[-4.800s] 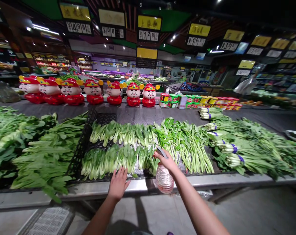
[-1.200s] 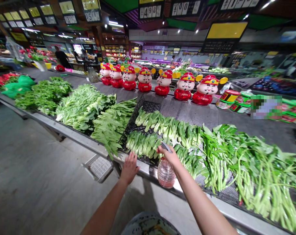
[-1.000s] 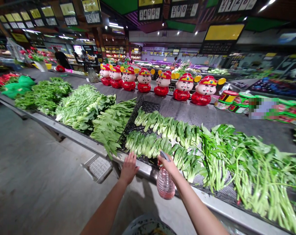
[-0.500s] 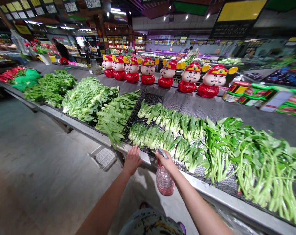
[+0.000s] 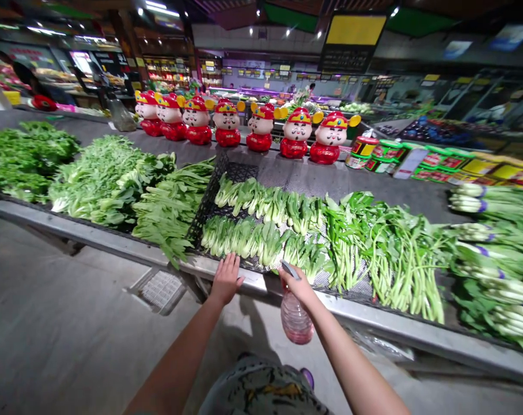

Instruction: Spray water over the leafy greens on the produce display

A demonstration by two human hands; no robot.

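At the front edge of a sloping dark tabletop [image 5: 400,193], the right grip [image 5: 299,286] is clasped around the top of a clear, pink-tinted spray bottle [image 5: 296,323] with a grey trigger, which hangs just in front of the metal rim [image 5: 93,233]. Near it, the left grip [image 5: 226,280] is released, fingers extended at that rim beside two rows of pale-stalked leafy greens [image 5: 268,207] in a black mesh crate [image 5: 206,202]. Further out, long-stemmed greens [image 5: 391,253] lie to the right, leafy piles [image 5: 101,178] to the left, and seven red figurines [image 5: 259,131] line the back.
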